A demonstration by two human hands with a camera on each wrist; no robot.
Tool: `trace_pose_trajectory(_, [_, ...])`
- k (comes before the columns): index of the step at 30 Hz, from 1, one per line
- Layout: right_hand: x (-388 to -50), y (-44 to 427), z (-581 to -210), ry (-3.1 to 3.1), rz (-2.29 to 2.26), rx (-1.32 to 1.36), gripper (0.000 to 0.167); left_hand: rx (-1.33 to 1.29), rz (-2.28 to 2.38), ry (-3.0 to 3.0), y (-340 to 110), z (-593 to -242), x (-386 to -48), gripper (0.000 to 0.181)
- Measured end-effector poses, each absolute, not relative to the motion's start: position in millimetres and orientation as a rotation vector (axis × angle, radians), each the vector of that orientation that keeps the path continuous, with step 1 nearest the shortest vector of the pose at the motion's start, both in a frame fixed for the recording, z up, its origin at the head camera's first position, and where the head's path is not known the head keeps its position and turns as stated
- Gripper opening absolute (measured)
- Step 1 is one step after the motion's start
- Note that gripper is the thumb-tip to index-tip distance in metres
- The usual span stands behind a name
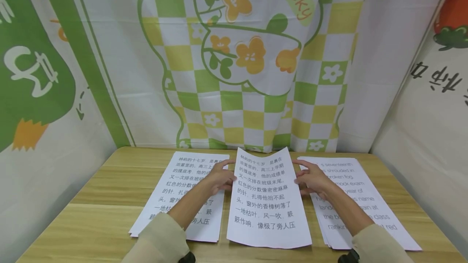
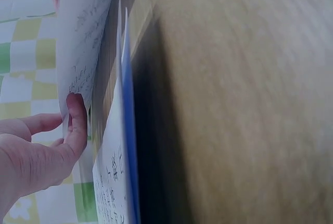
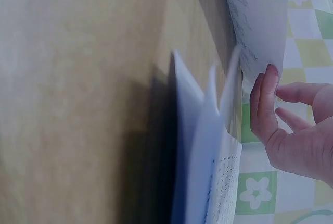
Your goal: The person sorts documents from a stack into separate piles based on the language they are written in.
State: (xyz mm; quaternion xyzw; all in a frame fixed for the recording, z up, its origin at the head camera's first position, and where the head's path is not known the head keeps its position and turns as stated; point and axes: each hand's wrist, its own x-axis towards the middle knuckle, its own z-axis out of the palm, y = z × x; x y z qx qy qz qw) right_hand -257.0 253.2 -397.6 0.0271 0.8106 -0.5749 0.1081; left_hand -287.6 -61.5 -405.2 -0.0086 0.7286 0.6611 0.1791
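Note:
A white sheet of paper (image 1: 261, 206) with large printed Chinese text stands partly lifted in the middle of the table, its far edge raised and bowed. My left hand (image 1: 220, 177) pinches its left edge between thumb and fingers, which the left wrist view shows close up. At the right edge my right hand (image 1: 313, 178) pinches the same sheet. Beneath my left forearm lies a stack of papers (image 1: 159, 202) with Chinese text. Another stack of papers (image 1: 369, 208), printed in English, lies under my right forearm. Both forearms hide part of the printing.
The stacks rest on a wood-grain table (image 1: 91, 198), their corners slightly uneven. Behind the table hangs a green and yellow checkered curtain (image 1: 234, 104) with flowers. Printed cloth walls (image 1: 98, 113) close in the left and right sides.

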Motion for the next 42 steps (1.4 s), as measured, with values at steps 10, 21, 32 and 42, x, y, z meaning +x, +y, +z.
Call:
trace_pose_trajectory(10, [-259.8, 249.1, -397.8, 2.296, -1.775, 0.013, 0.078, -0.049, 1.839, 2.127, -71.9, -405.2, -290.0, 0.076])
trace_pose_trajectory(21, [-270.3, 241.0, -400.9, 2.150, -1.888, -0.029, 0.078, -0.048, 1.871, 2.158, -96.5, -397.7, -289.1, 0.073])
trace_pose_trajectory(32, [-271.9, 223.5, -402.8, 2.092, -1.938, -0.068, 0.078, -0.083, 1.868, 2.195, -114.0, -393.3, -288.1, 0.071])
trace_pose_trajectory(42, [-273.5, 201.7, -408.7, 2.087, -1.955, -0.102, 0.078, -0.164, 1.864, 2.208, -129.2, -394.4, -288.4, 0.067])
